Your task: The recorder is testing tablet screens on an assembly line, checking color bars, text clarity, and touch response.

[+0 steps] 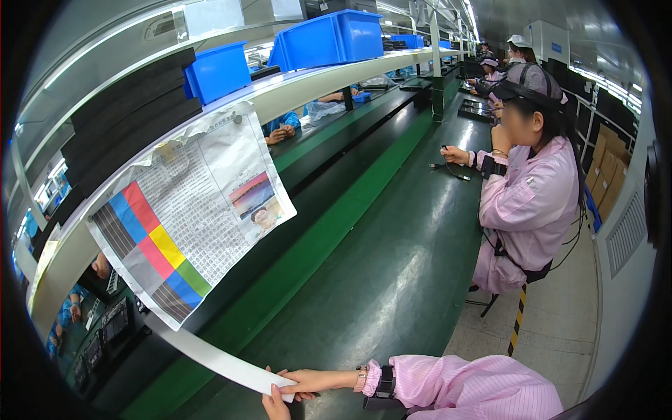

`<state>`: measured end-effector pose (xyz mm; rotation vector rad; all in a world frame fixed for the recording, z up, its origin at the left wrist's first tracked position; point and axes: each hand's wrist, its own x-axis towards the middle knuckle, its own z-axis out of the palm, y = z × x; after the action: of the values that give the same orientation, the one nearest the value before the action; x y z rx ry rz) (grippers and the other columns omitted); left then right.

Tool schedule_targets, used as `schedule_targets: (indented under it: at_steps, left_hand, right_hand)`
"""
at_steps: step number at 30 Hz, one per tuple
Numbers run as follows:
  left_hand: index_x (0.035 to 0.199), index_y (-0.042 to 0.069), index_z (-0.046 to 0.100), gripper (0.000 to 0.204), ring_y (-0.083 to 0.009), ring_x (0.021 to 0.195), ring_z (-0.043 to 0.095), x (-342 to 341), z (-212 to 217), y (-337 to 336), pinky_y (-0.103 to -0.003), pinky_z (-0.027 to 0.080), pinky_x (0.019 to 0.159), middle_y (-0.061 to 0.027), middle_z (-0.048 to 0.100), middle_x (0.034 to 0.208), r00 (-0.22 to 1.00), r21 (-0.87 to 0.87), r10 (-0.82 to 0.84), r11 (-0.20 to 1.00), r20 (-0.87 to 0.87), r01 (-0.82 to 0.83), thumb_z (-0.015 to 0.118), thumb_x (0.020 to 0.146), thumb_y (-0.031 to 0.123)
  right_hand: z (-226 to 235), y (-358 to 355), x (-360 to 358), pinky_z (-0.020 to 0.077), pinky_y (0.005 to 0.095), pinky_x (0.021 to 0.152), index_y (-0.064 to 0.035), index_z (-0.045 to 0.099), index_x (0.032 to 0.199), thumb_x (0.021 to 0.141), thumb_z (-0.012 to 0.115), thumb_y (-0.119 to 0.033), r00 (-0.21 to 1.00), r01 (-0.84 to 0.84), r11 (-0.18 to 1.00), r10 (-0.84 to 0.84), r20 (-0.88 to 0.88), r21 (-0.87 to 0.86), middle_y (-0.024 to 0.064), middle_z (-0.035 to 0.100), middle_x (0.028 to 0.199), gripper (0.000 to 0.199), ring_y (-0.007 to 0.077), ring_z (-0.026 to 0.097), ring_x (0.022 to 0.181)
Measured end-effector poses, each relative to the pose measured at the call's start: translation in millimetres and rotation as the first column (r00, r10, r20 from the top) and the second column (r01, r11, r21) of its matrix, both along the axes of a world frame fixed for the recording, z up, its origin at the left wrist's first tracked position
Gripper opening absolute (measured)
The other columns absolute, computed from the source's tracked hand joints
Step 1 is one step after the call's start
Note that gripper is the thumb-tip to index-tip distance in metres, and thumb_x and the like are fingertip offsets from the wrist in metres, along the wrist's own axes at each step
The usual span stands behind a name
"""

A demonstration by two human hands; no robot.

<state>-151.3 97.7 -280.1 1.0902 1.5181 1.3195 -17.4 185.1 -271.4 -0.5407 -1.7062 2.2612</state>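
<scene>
A long white strip (217, 362) runs from beneath the hanging printed sheet (185, 210) to my hands at the lower middle. My left hand (275, 404) comes in from the bottom edge and is closed around the near end of the strip. Fingertips show beyond its far side. My right hand (306, 383), reaching from the right in a pink sleeve, pinches the same end, its fingers lying over the white surface. The two hands are close together or touching. Whether the strip rests on the green bench (392, 280) cannot be told.
To the right a co-worker (528, 182) in pink sits at the bench, holding a black cable (451, 168). Blue bins (329, 40) and stacked black foam slabs (126, 115) stand on the shelf above. Dark electronic units (115, 320) lie at the lower left, near other workers' hands.
</scene>
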Motion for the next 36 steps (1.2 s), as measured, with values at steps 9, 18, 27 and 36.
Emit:
schedule_targets:
  at_steps: [9,18,27,36]
  left_hand:
    - [0.123,-0.005,0.045,0.038,-0.0209,0.098,0.054,-2,-9,2,-0.031,0.040,0.088,-0.0138,0.058,0.109,0.997,0.052,0.017,0.998,0.077,-0.021,0.038,0.096,0.020]
    - [0.132,-0.005,0.032,0.048,-0.0212,0.108,0.048,14,21,2,-0.031,0.038,0.091,-0.0158,0.047,0.124,0.988,0.098,0.088,0.990,0.124,-0.100,0.047,0.094,0.019]
    - [0.127,-0.006,0.041,0.044,-0.0189,0.104,0.051,3,5,1,-0.029,0.039,0.089,-0.0129,0.054,0.117,0.991,-0.019,0.111,0.994,0.078,-0.110,0.048,0.093,0.021]
    - [0.126,-0.006,0.042,0.041,-0.0178,0.105,0.050,10,14,1,-0.029,0.039,0.090,-0.0123,0.054,0.118,0.991,0.051,0.083,0.995,0.104,-0.089,0.046,0.094,0.020]
  right_hand:
    - [-4,1,0,0.0393,0.0192,0.042,-0.0049,0.049,0.111,0.092,0.045,-0.043,1.000,0.014,0.999,-0.014,0.007,0.034,0.0007,0.054,0.066,0.042,0.0064,0.051,0.048]
    - [-9,2,-2,0.0378,0.0194,0.041,-0.0050,0.049,0.100,0.093,0.045,-0.042,0.999,0.049,0.999,-0.049,0.008,-0.007,0.0006,0.052,0.063,0.038,0.0065,0.050,0.047]
    - [-9,4,-1,0.0364,0.0194,0.041,-0.0047,0.049,0.092,0.092,0.047,-0.043,0.999,0.036,0.991,-0.031,0.041,-0.128,0.0004,0.050,0.061,0.038,0.0058,0.046,0.045]
    - [-29,6,-8,0.0368,0.0186,0.040,-0.0055,0.049,0.086,0.091,0.049,-0.042,0.998,0.059,0.994,-0.060,-0.007,-0.093,-0.0004,0.050,0.059,0.037,0.0063,0.047,0.044]
